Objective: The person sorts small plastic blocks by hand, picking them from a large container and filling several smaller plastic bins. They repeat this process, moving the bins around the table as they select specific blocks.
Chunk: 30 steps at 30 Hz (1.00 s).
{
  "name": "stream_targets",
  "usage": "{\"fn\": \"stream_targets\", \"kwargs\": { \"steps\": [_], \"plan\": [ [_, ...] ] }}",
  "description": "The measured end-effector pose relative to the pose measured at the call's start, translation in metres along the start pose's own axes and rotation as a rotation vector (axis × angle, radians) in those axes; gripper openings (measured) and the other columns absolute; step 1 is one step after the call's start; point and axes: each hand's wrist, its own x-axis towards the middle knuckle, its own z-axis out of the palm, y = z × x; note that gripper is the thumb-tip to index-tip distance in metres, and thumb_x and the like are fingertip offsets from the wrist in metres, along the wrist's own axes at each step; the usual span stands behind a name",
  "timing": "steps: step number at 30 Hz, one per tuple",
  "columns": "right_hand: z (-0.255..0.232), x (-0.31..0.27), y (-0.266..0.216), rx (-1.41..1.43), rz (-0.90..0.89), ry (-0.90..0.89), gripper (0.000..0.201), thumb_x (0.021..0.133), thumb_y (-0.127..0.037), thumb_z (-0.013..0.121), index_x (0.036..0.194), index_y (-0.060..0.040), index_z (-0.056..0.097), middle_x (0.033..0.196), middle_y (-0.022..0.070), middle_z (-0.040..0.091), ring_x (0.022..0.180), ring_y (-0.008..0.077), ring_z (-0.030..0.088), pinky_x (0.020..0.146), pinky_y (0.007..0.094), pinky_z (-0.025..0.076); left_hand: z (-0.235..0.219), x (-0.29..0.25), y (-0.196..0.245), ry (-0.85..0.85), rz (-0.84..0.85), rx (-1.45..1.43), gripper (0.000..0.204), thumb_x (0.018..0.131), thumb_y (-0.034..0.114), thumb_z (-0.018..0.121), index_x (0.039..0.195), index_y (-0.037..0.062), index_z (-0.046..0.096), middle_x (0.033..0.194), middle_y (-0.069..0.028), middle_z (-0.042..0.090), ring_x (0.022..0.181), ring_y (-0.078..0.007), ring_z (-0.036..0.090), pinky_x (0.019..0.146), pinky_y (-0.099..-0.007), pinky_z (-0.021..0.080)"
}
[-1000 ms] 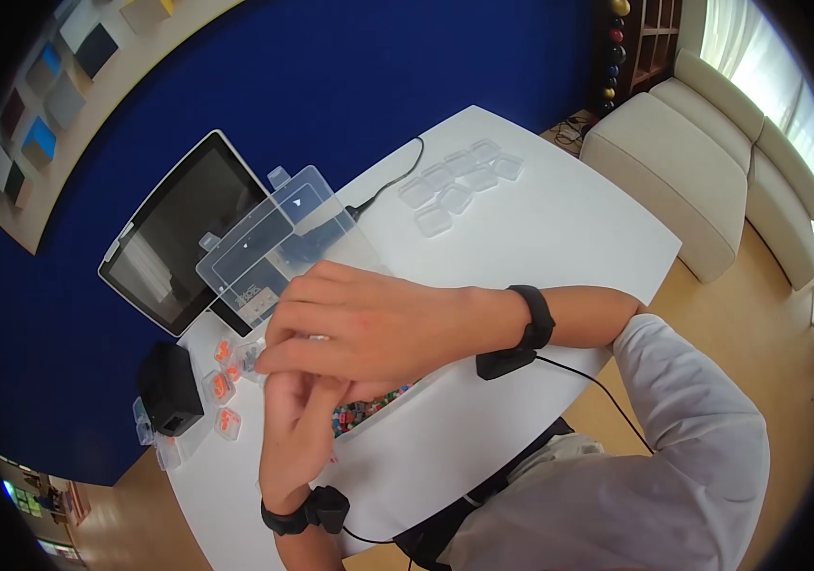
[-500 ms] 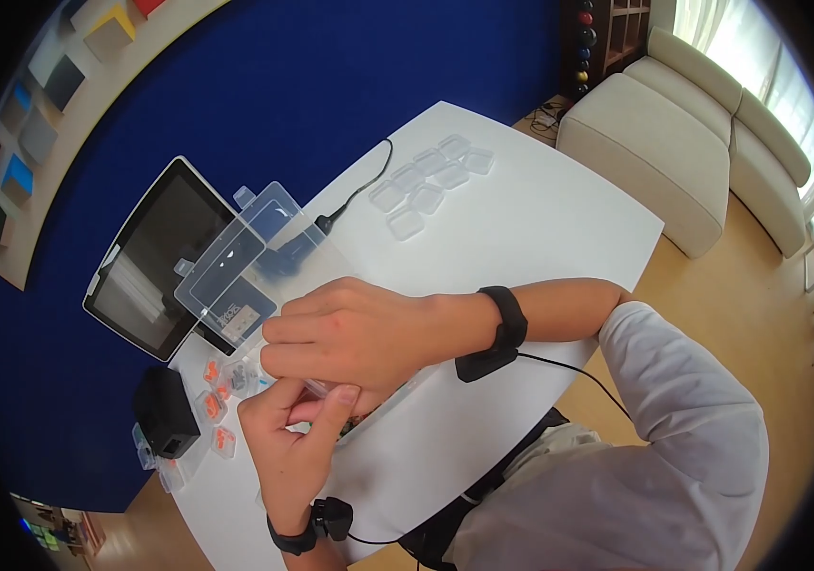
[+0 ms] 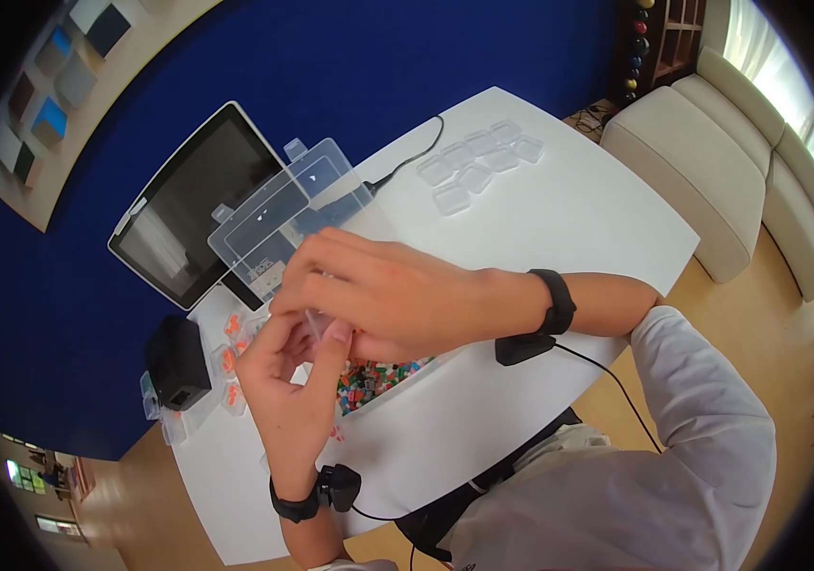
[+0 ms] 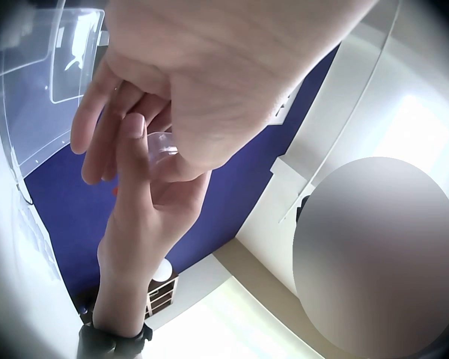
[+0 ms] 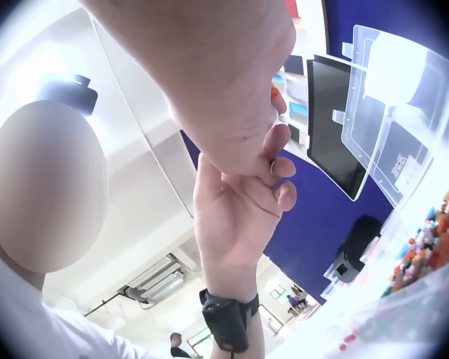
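In front of the person, both hands meet around a small clear plastic box (image 4: 162, 144), mostly hidden by fingers. The left hand (image 3: 295, 404) grips it from below, its thumb bent against the box's edge. From the right, the right hand (image 3: 397, 290) reaches over and holds the same box with curled fingers. A bit of orange shows by the fingers in the right wrist view. Beneath the hands lies a heap of small multicoloured beads (image 3: 380, 383) in a large clear case, whose raised lid (image 3: 264, 221) stands behind.
Small clear boxes with orange pieces (image 3: 233, 395) lie at the left beside a black box-shaped device (image 3: 177, 362). Several small clear boxes (image 3: 452, 198) sit in rows at the table's far side. A dark-screened monitor (image 3: 193, 205) with a cable stands behind the lid.
The head view has shifted about. The hands stay together on the small box; the left thumb has come up against its edge, and more of the beads now show below.
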Motion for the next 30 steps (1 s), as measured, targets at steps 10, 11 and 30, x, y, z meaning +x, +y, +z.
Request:
{"fn": "stream_targets", "kwargs": {
  "steps": [10,11,30],
  "plan": [
    [-0.017,0.001,0.003,0.141,0.202,-0.207,0.076,0.098,-0.014,0.091,0.165,-0.0116,0.054,0.143,0.0144,0.063,0.123,0.0353,0.072,0.098,0.0457,0.064,-0.022,0.016,-0.008,0.027,-0.003,-0.024,0.023,0.108,0.01,0.083,0.123,-0.0056,0.076,0.114,-0.0105,0.082,0.103,-0.0164,0.081,0.089,-0.031,0.064],
    [-0.018,0.001,0.004,0.143,0.201,-0.208,0.076,0.098,-0.014,0.091,0.165,-0.0116,0.054,0.143,0.0144,0.063,0.123,0.0353,0.072,0.098,0.0457,0.064,-0.023,0.016,-0.008,0.036,-0.007,-0.013,0.023,0.108,0.011,0.083,0.124,-0.0054,0.075,0.114,-0.0105,0.082,0.102,-0.0167,0.081,0.089,-0.0309,0.064],
    [-0.026,0.006,-0.006,0.24,0.426,-0.31,0.075,0.1,0.0,0.082,0.167,-0.0113,0.051,0.142,0.0152,0.061,0.112,0.0331,0.075,0.095,0.0426,0.065,-0.02,0.016,-0.009,0.063,-0.026,-0.021,0.028,0.109,0.011,0.084,0.128,-0.0059,0.074,0.116,-0.0117,0.082,0.1,-0.0155,0.081,0.09,-0.0284,0.063]
  ]
}}
